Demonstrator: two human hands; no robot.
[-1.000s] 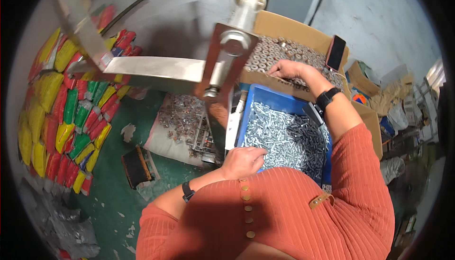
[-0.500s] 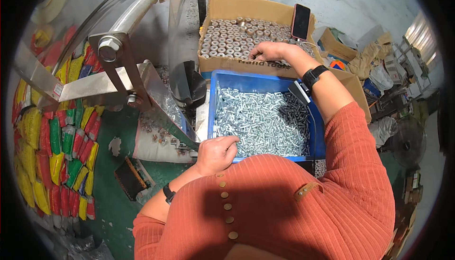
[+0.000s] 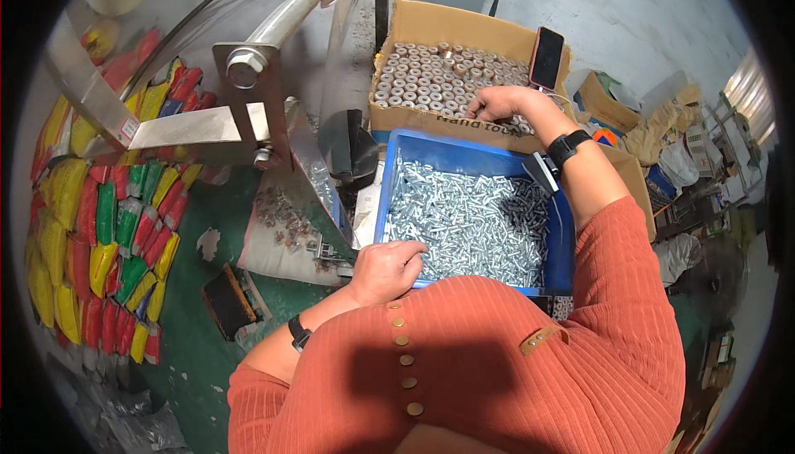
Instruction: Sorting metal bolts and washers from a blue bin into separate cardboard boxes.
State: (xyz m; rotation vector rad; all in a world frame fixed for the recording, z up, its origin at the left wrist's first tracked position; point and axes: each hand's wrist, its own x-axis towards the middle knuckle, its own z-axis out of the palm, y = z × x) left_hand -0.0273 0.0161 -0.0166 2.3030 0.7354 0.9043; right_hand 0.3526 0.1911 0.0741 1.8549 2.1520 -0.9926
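Observation:
At the near wall of a cardboard box [image 3: 414, 116], my right hand [image 3: 500, 104] reaches in with bent, closed fingers. Their tips are beside short metal cylinders with holes in their ends [image 3: 422, 86], standing upright in packed rows; whatever they hold is hidden. My left hand [image 3: 387, 272] is curled, back upward, at the near left corner of a blue plastic bin [image 3: 464, 146]. Its thumb side borders small shiny metal pins [image 3: 464, 214], which lie loose and heaped in the bin. I cannot make out what, if anything, is in that hand.
A phone [image 3: 546, 57] leans at the box's right side. Left of the bin rises a metal frame with a large bolt [image 3: 245, 68] and a clear sheet. Stacked red, yellow and green packets [image 3: 103, 239] lie at far left. A fan [image 3: 712, 268] stands at right.
The whole scene has shifted right and slightly down in the picture. Relative to the box and bin, both hands stay in nearly the same places.

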